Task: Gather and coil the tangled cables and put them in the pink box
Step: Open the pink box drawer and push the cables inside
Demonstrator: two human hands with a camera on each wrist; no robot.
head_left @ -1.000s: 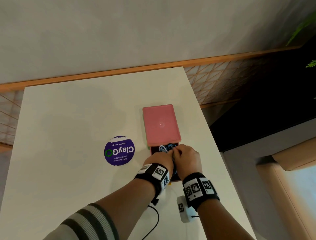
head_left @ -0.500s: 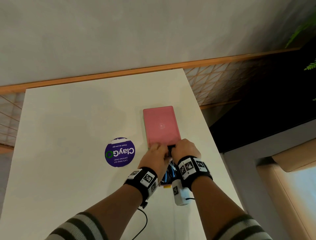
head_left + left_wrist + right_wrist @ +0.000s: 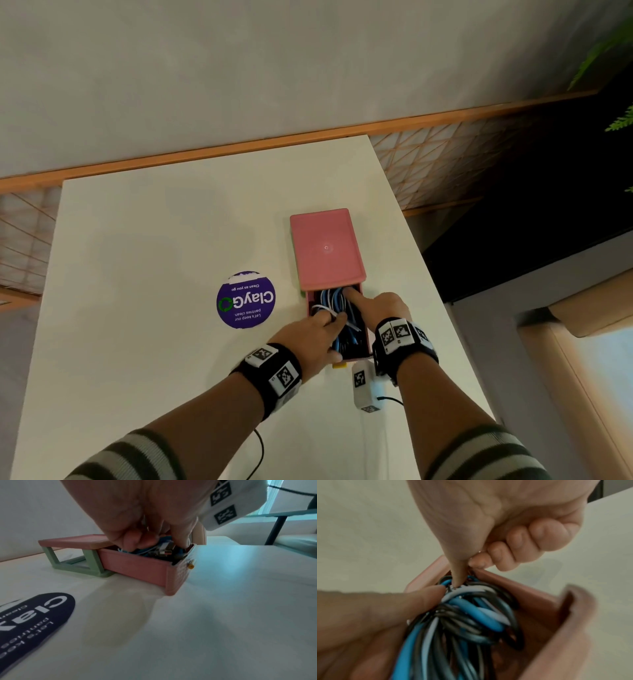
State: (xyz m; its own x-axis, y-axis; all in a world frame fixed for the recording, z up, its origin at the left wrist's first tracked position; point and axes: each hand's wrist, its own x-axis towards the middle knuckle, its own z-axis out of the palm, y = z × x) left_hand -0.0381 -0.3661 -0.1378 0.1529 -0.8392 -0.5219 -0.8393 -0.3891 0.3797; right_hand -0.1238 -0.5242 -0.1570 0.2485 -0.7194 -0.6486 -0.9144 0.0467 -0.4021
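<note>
Tabletop (image 3: 171,240): left hand (image 3: 313,341) grips cables (image 3: 338,298), right hand (image 3: 382,305) pokes them down.

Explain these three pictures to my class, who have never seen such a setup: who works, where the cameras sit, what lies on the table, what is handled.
No machine: a person works bare-handed, wearing black wristbands with square markers. One picture comes from a head camera looking down; the other two from wrist cameras looking along the fingers. On the white table lie a round purple sticker and a pink plastic box, its drawer pulled out. Blue, white and black cables fill the drawer. The left hand reaches its fingers into them; the right hand presses them down with its forefinger.
</note>
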